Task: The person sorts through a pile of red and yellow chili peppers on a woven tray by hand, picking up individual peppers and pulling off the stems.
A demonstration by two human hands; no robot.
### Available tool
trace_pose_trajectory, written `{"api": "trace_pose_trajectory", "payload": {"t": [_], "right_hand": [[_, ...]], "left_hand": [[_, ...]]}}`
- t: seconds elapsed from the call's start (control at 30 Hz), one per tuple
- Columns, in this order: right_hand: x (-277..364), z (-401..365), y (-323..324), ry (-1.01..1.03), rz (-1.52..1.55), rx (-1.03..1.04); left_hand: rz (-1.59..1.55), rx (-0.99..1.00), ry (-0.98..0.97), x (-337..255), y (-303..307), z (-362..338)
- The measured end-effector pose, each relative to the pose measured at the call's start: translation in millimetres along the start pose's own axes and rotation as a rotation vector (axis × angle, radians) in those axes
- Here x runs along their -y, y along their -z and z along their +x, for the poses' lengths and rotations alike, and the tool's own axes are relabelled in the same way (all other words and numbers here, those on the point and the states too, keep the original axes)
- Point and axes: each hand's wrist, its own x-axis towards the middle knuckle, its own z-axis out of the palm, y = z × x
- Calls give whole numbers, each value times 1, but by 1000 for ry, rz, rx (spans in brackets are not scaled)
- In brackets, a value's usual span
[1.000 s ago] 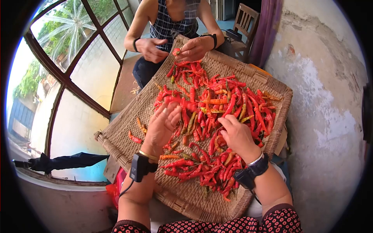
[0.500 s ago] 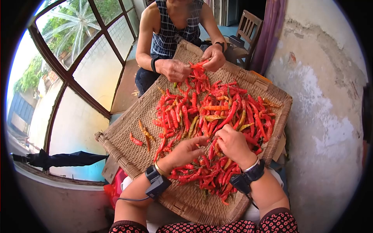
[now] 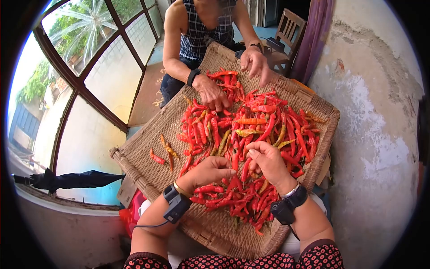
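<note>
Red chili peppers (image 3: 219,199) are heaped on a woven basket tray (image 3: 139,157), with a few orange and greenish ones among them. Over the near part of the heap, my left hand (image 3: 209,172) has thumb and fingers drawn together; whatever lies between them is hidden. Just to its right, my right hand (image 3: 268,162) is pinched at the top of a red chili pepper (image 3: 245,169) that points down toward the pile. A small gap separates my two hands.
Across the tray sits another person, one hand (image 3: 214,93) in the peppers and the other (image 3: 255,63) above the tray's far side. A folded black umbrella (image 3: 80,180) lies by the window at left. A wooden chair (image 3: 290,33) stands behind; a worn wall (image 3: 367,121) runs along the right.
My hands have moved slightly apart, the left one a little lower. The other person's hands have separated: one reached down into the peppers, the other opened and drew away to the right.
</note>
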Motion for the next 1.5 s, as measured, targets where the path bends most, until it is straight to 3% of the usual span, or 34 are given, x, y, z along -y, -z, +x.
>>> {"api": "trace_pose_trajectory", "payload": {"t": [0.07, 0.13, 0.2, 0.33, 0.4, 0.47, 0.53, 0.57, 0.63, 0.73, 0.8, 0.87, 0.93, 1.0, 1.07, 1.2, 1.27, 1.3, 1.43, 1.5], "right_hand": [[-2, 3, 4, 34, -149, -96], [1, 1, 3, 15, -111, -67], [1, 1, -3, -90, -120, 106], [-15, 1, -13, -34, -165, 200], [-9, 0, -11, -102, -122, 166], [-3, 1, -3, -155, -267, 96], [-8, 1, 0, -113, -328, 81], [-11, 0, 0, -133, -311, 79], [-11, -1, -1, -151, -295, 77], [-5, -3, -7, -165, -263, 93], [-4, -3, -9, -206, -191, 107], [-3, -3, -9, -212, -149, 110], [-4, -3, -9, -219, -112, 114], [-11, -1, -7, -165, -59, 168], [-12, -1, -7, -190, -46, 174], [-11, 4, 0, -101, -28, 45], [-4, 6, 6, 455, -880, -182], [-6, 9, 12, 541, -1060, -193], [-2, 8, 12, 320, -1274, -132], [-9, 9, 12, 366, -1305, -132]], "left_hand": [[-64, -51, 9, -4, 2, -2], [-177, -139, -115, 0, 4, 1], [-184, -141, -103, 1, 4, 2], [-34, -28, -26, -1, -9, 1], [83, -11, -22, 1, -6, 0], [124, -154, -23, -3, 8, -1], [-28, -335, -161, -5, 26, -1], [-27, -336, -160, -9, 31, 1], [-641, -521, -348, -15, 38, 5], [-783, -545, -281, 1, 41, 8], [-731, -500, -246, 8, 29, 5], [-170, -283, -133, -2, 4, -4], [150, -56, -166, 0, -7, -2], [98, -42, -58, 1, -18, -1], [141, -73, -80, 13, -18, 5], [122, -83, -38, 6, -2, 2], [-6, -248, -65, -8, 6, -6], [-15, -338, -89, -16, 10, -10], [-249, -469, -181, -2, 42, 1], [-351, -487, -111, 3, 51, 5]]}}
